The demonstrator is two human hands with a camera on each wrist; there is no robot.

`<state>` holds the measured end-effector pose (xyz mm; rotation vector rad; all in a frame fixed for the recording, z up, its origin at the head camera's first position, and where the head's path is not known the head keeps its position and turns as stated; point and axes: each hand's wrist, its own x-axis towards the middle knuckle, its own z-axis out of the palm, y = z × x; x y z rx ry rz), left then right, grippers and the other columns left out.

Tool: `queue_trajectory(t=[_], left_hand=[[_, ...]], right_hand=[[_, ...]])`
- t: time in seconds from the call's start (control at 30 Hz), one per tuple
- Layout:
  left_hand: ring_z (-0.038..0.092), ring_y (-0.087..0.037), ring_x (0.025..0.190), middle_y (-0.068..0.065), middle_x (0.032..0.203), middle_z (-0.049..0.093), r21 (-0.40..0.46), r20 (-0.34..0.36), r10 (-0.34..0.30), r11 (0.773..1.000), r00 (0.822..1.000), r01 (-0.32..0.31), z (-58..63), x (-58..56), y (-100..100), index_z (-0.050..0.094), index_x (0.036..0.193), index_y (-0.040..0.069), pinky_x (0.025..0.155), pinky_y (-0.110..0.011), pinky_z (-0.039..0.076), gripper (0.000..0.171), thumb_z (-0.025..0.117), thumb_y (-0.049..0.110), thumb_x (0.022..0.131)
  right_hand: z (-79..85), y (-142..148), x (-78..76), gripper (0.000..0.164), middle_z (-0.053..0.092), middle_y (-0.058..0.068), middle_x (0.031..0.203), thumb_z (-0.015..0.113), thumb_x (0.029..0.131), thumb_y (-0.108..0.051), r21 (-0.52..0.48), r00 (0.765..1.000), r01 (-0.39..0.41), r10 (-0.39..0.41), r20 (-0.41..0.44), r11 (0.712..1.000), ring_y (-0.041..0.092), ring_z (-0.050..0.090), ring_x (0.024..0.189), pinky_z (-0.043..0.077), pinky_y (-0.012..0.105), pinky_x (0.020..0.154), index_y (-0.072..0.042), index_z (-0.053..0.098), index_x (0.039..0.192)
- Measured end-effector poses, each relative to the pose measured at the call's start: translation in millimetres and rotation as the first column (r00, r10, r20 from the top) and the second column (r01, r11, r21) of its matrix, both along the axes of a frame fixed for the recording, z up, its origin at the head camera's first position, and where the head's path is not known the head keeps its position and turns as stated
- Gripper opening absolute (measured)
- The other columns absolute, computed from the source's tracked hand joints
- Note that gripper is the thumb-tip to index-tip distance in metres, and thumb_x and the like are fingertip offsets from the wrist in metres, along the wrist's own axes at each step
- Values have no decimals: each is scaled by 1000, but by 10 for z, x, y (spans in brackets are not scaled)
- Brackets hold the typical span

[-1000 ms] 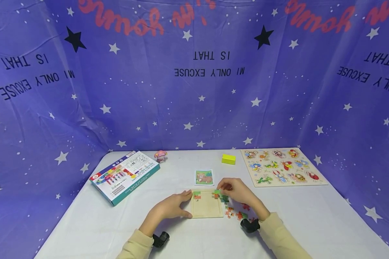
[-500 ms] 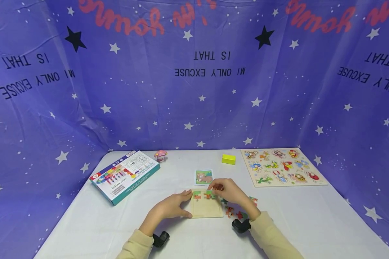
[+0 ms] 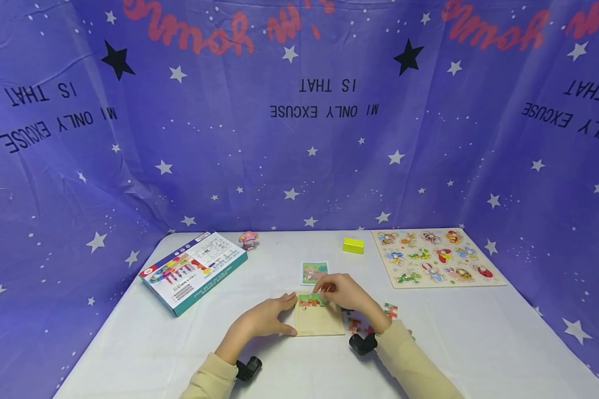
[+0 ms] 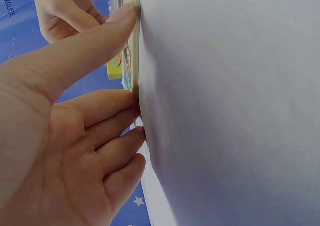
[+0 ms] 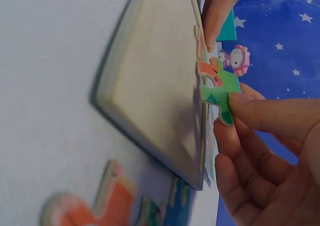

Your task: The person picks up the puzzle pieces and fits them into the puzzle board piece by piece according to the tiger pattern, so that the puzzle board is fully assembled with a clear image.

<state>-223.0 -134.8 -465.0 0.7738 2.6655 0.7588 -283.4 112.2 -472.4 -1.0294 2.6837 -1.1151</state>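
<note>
My left hand (image 3: pixel 267 317) rests against the left edge of a square wooden puzzle tray (image 3: pixel 319 325), thumb near the front corner and fingers near the back one. Between thumb and fingers my right hand (image 3: pixel 348 295) pinches a green and orange jigsaw piece (image 5: pixel 227 88), tilted over the tray's back edge. In the head view it sits right beside another piece (image 3: pixel 303 300) lying in the tray's back left corner. Loose jigsaw pieces (image 3: pixel 354 324) lie right of the tray, partly hidden by my right arm. Behind the tray lies a picture card (image 3: pixel 313 271), overlapped by my right fingers.
A flat boxed set (image 3: pixel 194 271) lies at the left, with a small pink figurine (image 3: pixel 248 239) near its far corner. A yellow block (image 3: pixel 353 245) stands at the back. To the right lies a wooden insect puzzle board (image 3: pixel 431 257). Behind the table hangs a purple curtain.
My right hand has moved left along the tray's back edge, bringing the pinched jigsaw piece up beside the corner piece. My left hand has stayed at the tray's left edge.
</note>
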Motion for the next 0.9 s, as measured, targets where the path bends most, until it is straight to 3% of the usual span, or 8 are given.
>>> queue_trajectory(t=[0.43,0.9], left_hand=[[34,-33,138,-14,150,37,-18,-16,-4,1000,1000,4,-15,-14,6,43,143,-1,112,-46,30,81,78,36,79],[35,-32,138,-13,150,38,-35,-15,0,999,1000,-1,-19,-14,11,43,143,1,112,-45,30,82,78,38,79]], right_hand=[[-76,-56,-50,11,62,-4,78,71,85,-3,33,999,47,-47,4,998,8,47,62,42,22,55,-10,73,94],[-88,-70,-56,11,64,-5,80,76,82,-7,25,1000,24,-24,14,999,8,49,63,43,22,55,-10,73,92]])
